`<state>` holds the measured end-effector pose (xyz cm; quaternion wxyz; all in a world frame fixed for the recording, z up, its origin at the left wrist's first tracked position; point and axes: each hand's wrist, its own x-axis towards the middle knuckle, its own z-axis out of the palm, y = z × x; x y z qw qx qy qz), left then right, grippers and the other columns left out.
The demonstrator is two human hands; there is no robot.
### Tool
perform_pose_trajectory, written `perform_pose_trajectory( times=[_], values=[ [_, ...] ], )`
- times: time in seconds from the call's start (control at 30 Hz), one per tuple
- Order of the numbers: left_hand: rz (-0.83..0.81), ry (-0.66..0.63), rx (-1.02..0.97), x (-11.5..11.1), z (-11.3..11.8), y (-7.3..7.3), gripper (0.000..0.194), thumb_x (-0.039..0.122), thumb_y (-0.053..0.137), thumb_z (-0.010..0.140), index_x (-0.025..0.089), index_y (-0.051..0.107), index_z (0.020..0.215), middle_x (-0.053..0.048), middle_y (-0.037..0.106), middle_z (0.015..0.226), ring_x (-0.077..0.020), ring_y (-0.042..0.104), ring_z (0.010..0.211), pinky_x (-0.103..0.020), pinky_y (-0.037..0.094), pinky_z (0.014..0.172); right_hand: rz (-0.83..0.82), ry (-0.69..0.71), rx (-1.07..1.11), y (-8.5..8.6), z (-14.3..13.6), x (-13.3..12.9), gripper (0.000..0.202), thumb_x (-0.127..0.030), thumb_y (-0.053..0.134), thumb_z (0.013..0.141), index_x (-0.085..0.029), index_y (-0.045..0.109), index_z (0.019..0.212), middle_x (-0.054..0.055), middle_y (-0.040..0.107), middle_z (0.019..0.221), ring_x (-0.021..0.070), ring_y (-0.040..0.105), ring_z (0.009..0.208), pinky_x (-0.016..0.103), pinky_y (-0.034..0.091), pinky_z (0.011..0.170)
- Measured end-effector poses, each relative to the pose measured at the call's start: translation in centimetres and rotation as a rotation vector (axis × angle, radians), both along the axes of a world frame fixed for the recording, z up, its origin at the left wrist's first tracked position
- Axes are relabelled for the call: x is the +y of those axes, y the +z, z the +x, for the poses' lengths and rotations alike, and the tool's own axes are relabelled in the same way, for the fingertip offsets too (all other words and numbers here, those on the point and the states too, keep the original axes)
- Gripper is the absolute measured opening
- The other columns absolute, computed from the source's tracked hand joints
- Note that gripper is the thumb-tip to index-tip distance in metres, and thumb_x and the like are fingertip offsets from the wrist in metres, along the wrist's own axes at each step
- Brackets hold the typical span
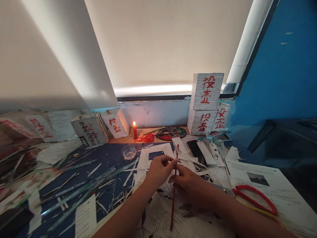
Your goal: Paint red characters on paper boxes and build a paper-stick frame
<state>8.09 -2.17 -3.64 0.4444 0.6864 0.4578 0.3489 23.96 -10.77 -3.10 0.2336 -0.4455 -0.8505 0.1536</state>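
Observation:
A thin red stick [172, 205] stands nearly upright between my hands, its top end rising above my fingers. My left hand [159, 170] is closed in a pinch, thumb and fingertips meeting at the upper part of the stick. Just below and to the right, my right hand [187, 181] has its fingers closed around the same stick. Under both hands lie printed paper sheets [158, 211] and cut strips. Beyond them is a sheet with a rectangular hole [145, 155].
Red-handled scissors [255, 198] lie by my right forearm, near a printed page [277, 185]. A lit red candle [135, 130] burns at the back beside a paint-smeared palette [173, 133]. Paper boxes with red characters [208, 91] stand behind. A phone [195, 150] lies among scraps.

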Motion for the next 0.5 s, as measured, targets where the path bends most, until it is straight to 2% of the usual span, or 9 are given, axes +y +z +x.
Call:
perform_pose_trajectory(
  times=[0.13, 0.23, 0.37, 0.5],
  values=[
    [-0.209, -0.072, -0.161, 0.1, 0.1, 0.0, 0.031, 0.045, 0.075, 0.071, 0.014, 0.075, 0.072, -0.009, 0.071, 0.070, -0.0212, 0.064, 0.067, -0.030, 0.046, 0.063, -0.032, 0.038, -0.013, 0.1, 0.0, -0.2, 0.033, -0.002, 0.055, 0.081, -0.018, 0.068, 0.107, 0.014, 0.053, 0.139, 0.0262, 0.053, 0.127, 0.039, 0.047, 0.103],
    [-0.316, -0.026, -0.216, 0.3, 0.0, 0.4, 0.027, 0.040, 0.078, 0.066, 0.014, 0.073, 0.066, -0.004, 0.066, 0.060, -0.0175, 0.058, 0.060, -0.028, 0.043, 0.060, -0.030, 0.072, -0.039, 0.2, 0.1, -0.1, 0.043, -0.002, 0.061, 0.075, -0.021, 0.069, 0.114, 0.012, 0.050, 0.146, 0.0286, 0.049, 0.132, 0.041, 0.046, 0.105],
    [-0.305, 0.099, -0.256, 0.4, -0.2, 0.8, 0.028, 0.042, 0.078, 0.067, 0.014, 0.072, 0.067, 0.001, 0.057, 0.055, -0.0122, 0.047, 0.052, -0.024, 0.035, 0.052, 0.032, 0.097, -0.074, 0.8, 0.1, -0.1, 0.044, -0.008, 0.069, 0.077, -0.021, 0.068, 0.119, 0.014, 0.055, 0.140, 0.0304, 0.052, 0.129, 0.043, 0.049, 0.102],
    [-0.244, 0.159, -0.341, 0.4, -0.1, 0.4, 0.036, 0.050, 0.074, 0.072, 0.015, 0.071, 0.078, 0.003, 0.055, 0.058, -0.0098, 0.040, 0.048, -0.023, 0.029, 0.046, 0.169, 0.039, -0.056, 1.5, 0.4, -0.2, 0.038, -0.005, 0.056, 0.089, -0.022, 0.067, 0.122, 0.015, 0.060, 0.133, 0.0240, 0.057, 0.125, 0.038, 0.053, 0.098]
  ],
)
